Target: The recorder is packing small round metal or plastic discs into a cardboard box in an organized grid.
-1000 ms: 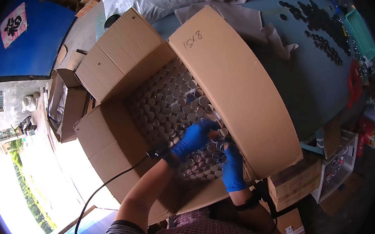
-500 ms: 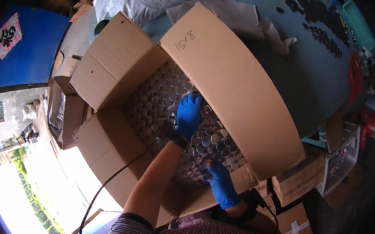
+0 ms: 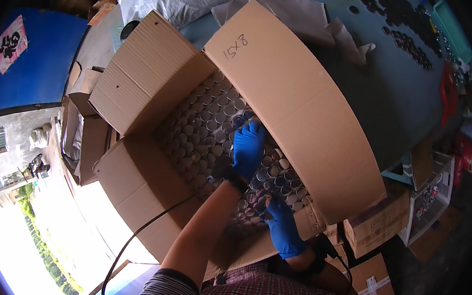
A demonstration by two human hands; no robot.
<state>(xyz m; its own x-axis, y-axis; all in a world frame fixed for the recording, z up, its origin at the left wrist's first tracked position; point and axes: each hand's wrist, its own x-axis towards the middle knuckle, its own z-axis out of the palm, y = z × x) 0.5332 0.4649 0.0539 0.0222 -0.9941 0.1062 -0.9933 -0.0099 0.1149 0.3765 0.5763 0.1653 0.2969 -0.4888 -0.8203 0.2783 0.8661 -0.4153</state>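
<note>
An open cardboard box (image 3: 297,115) stands before me, its flaps spread outward. Inside lie many small round metal caps (image 3: 211,116), silvery and packed close together, some tilted. My left hand (image 3: 248,146), in a blue glove, reaches into the box near its right side. Its fingers are bent together over the caps, and the fingertips hide whatever they grip. Nearer to me, my right hand (image 3: 284,229), also blue-gloved, hangs over the box's near right corner. Its fingers are curled together above the caps; a blur hides what is between them.
A dark cable (image 3: 137,228) runs from my left wrist over the box's left flap. On the green-grey table (image 3: 349,105) lie black round pieces (image 3: 403,18) and crumpled grey sheets (image 3: 349,41). Right of me stand a closed carton (image 3: 377,219) and a white crate (image 3: 429,201).
My left hand has shifted a little to the right within the box. My right hand has moved slightly, with its fingers still curled. The view has tilted a bit.
</note>
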